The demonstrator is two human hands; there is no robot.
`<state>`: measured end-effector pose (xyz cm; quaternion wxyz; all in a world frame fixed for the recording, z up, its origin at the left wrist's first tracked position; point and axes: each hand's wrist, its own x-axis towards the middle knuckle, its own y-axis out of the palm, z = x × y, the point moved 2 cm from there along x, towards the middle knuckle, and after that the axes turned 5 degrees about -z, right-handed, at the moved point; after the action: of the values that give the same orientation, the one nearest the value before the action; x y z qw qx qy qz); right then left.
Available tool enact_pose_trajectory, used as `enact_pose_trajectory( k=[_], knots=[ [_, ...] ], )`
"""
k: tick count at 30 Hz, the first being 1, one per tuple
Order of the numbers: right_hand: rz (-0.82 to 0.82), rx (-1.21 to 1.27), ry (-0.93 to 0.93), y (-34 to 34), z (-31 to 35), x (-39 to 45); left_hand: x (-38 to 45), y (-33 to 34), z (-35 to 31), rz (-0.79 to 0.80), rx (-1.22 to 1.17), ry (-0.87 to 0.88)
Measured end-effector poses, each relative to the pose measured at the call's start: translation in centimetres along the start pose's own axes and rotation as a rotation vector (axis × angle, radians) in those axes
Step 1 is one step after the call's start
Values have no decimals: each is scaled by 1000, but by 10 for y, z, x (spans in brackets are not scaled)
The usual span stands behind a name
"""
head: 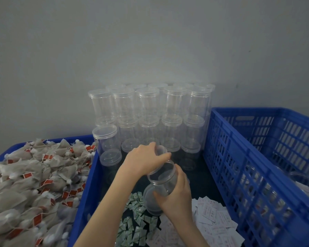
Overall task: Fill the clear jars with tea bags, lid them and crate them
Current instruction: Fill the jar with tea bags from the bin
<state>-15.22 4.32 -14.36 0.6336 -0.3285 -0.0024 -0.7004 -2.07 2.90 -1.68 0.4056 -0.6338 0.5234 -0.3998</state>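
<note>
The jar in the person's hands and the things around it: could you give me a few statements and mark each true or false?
1. The right hand holds the open clear jar by its body. True.
2. The left hand holds a tea bag. False: its grip is on a clear lid just above the jar's mouth.
3. The held jar is full of tea bags. False: it looks empty.
4. Lidded empty jars stand stacked against the wall. True.
5. The tea bags are heaped in the tray on the left. True.
6. The blue crate on the right is red. False: it is blue.
</note>
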Motion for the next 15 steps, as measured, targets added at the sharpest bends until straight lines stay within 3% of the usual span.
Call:
enact_pose_trajectory(
  k=[7,13,15],
  knots=[
    [-78,123,127,-15,-20,8,28,23,36,-53,-70,-88],
    [-56,183,83,-25,-20,13,59,112,59,264,-61,-245],
    [-35,182,64,-24,-19,14,66,134,62,299,-103,-274]
  ],
)
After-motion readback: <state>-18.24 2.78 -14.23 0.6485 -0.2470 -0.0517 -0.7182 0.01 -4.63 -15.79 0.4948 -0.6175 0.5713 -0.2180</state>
